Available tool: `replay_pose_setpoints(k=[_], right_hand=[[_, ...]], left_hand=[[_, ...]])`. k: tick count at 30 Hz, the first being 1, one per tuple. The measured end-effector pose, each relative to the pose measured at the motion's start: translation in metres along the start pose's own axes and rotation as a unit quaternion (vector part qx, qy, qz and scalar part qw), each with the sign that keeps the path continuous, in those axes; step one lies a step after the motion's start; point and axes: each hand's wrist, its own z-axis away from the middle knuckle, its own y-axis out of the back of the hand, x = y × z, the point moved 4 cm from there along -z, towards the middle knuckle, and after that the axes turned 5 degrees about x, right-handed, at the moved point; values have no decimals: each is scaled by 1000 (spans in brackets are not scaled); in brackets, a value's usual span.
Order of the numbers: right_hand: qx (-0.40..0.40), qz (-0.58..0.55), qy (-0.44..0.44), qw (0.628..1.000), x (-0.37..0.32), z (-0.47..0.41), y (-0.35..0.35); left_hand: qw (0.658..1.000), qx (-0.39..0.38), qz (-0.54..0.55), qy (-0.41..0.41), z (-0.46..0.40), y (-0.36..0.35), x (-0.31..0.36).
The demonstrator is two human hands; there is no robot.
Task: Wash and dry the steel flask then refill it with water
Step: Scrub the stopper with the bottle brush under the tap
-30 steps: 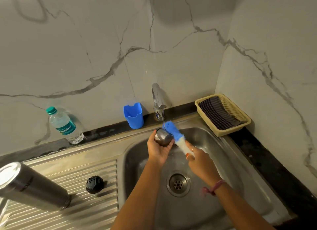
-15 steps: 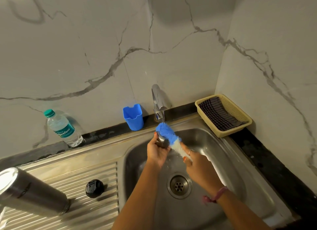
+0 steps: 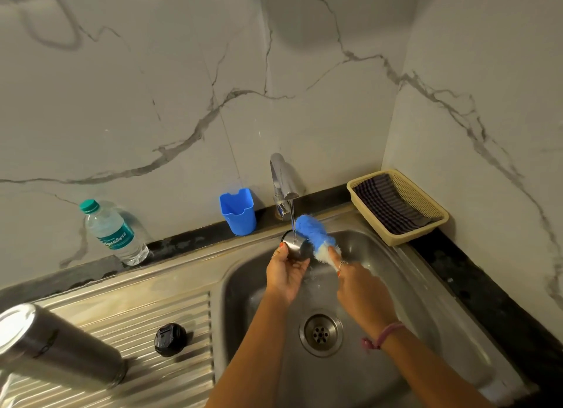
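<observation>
Left hand (image 3: 285,273) grasps steel cup (image 3: 294,246) under tap (image 3: 281,182); right hand (image 3: 359,288) grips blue brush (image 3: 310,232). Best: rotate cup, scrub rim thoroughly.

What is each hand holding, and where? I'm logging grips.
Left hand grips the steel cup by its side; right hand holds the blue brush by its handle.

1. Steel sink unit (image 3: 189,281): ribbed drainboard on the left, basin (image 3: 405,273) on the right with drain (image 3: 320,333) in its floor.
2. On the drainboard: steel flask (image 3: 58,346) at the left edge, black cap (image 3: 170,339) just right of it, apart.
3. Dark counter strip (image 3: 195,240) along the wall carries a water bottle (image 3: 114,234), blue cup (image 3: 238,211) and tap (image 3: 281,185).
4. Right corner: beige basket (image 3: 426,206) with a striped cloth (image 3: 387,205) inside.
</observation>
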Motion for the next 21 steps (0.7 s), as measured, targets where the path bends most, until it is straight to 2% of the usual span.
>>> replay_pose_setpoints(k=[3, 6, 9, 13, 18, 21], right_hand=[[-6, 57, 70, 996, -14, 18, -4], [2, 73, 46, 996, -5, 16, -11], [-5, 55, 20, 998, 1, 6, -11], [-12, 40, 55, 998, -13, 24, -15], [-23, -41, -12, 999, 7, 1, -16], [-24, -76, 13, 997, -6, 16, -15]], left_hand=[[1000, 2, 10, 5, 1, -2, 1], [1000, -9, -12, 6, 6, -8, 0], [1000, -16, 1, 8, 5, -8, -6], [1000, -6, 0, 3, 2, -3, -5], [1000, 9, 30, 5, 2, 4, -6], [999, 20, 36, 10, 0, 7, -6]])
